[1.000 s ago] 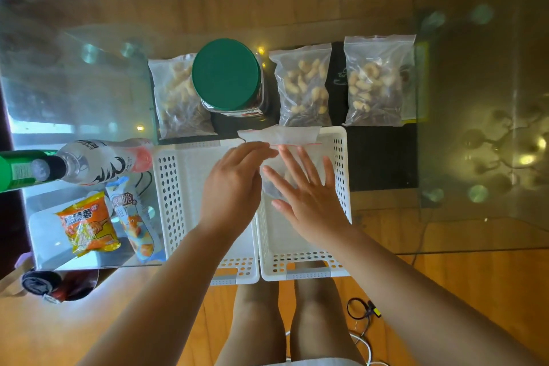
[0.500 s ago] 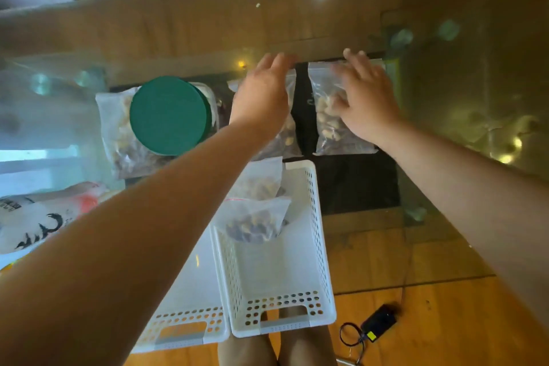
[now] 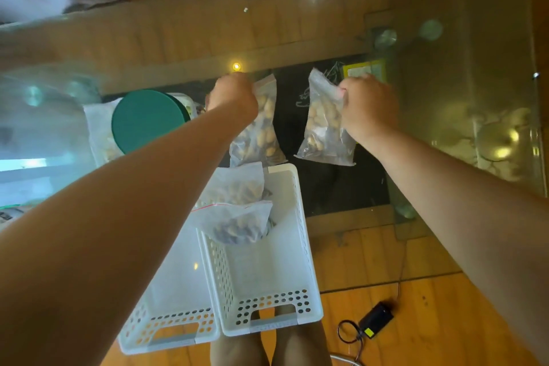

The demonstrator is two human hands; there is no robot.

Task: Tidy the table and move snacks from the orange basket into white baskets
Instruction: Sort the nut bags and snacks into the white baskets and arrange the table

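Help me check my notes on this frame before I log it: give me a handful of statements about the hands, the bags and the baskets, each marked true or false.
1. Each hand grips a clear bag of nuts. True: the left hand holds the left bag, the right hand the right bag.
2. The right white basket holds no bags. False: two bags lie at its far end.
3. The jar's green lid is on. True.
4. The left white basket is stacked inside the right one. False: they stand side by side.
5. Both held bags are already over a basket. False: they are beyond the baskets, over the glass table.
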